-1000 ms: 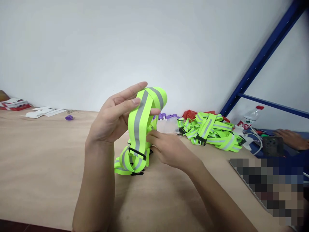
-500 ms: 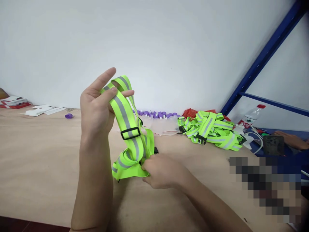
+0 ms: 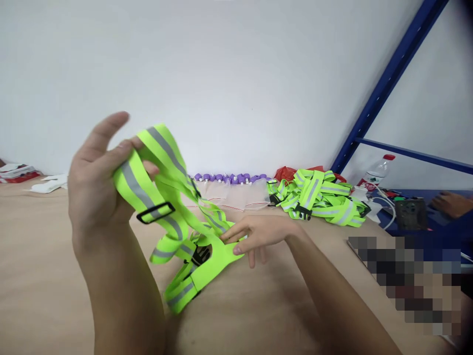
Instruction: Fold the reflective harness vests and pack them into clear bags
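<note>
A neon yellow-green harness of straps (image 3: pixel 218 261) with grey reflective stripes hangs in loops above the table, its lower part near the tabletop. My left hand (image 3: pixel 101 182) grips its upper straps between thumb and fingers, index finger raised. A black slider buckle (image 3: pixel 155 212) sits on the strap just right of that hand. On the harness's right corner, my right hand (image 3: pixel 254 239) pinches the flat yellow-green piece between thumb and fingers, other fingers spread below. A black clip (image 3: pixel 202 254) shows inside the lower loops.
A pile of similar straps (image 3: pixel 321 197) lies at the back right, beside a bottle (image 3: pixel 377 172). Purple-capped items (image 3: pixel 236 178) and clear bags (image 3: pixel 236 195) line the wall. Another person's hand (image 3: pixel 451 203) is at far right, near a blue frame (image 3: pixel 388 88).
My left hand has moved left, spreading the straps. The harness has opened out and its lower clip is exposed. My right hand has turned, with its fingers more extended.
</note>
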Demonstrator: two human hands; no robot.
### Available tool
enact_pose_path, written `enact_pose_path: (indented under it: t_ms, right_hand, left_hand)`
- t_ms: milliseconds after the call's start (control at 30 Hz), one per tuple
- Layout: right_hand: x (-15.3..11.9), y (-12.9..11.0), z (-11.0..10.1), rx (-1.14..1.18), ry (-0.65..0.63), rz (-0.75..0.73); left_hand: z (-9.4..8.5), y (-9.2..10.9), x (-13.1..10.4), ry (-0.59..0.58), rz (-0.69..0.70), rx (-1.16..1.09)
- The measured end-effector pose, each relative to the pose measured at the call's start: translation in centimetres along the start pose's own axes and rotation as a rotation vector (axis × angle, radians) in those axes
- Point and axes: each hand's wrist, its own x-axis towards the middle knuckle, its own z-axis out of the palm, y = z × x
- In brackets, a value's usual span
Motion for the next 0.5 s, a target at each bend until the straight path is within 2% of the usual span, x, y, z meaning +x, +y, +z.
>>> enact_pose_path:
  t_ms: [67,100,200,233,300,367,433,500]
  right_hand:
    - [-1.0,-0.2,-0.5,0.023,0.124,-0.111]
    - [-1.3,-0.3,-0.6,0.014,0.253,-0.202]
    - [-1.8,-1.1,0.0,-0.035,0.752,-0.562]
    - [-2.0,-1.4,0.3,-0.05,0.833,-0.655]
    - [-2.3,-2.0,1.0,-0.085,0.804,-0.751]
    - [-2.6,-2.5,1.4,-0.111,0.733,-0.747]
    - [-3.0,-2.8,1.5,-0.104,0.795,-0.714]
    - [-3.3,-2.8,1.3,-0.066,0.93,-0.677]
  left_hand:
    - [0.8,0.1,-0.7,-0.238,-0.116,0.015]
    - [1.3,0.1,-1.1,-0.357,-0.158,0.013]
    - [3.5,-0.4,-2.2,-0.66,-0.294,0.003]
    - [4.2,-0.6,-2.5,-0.724,-0.332,-0.009]
    - [5.3,-1.2,-2.8,-0.812,-0.391,-0.042]
    - [5.8,-1.8,-2.8,-0.856,-0.419,-0.05]
    - [5.9,-2.1,-2.6,-0.859,-0.417,0.014]
    - [5.6,-2.0,-2.3,-0.814,-0.39,0.158]
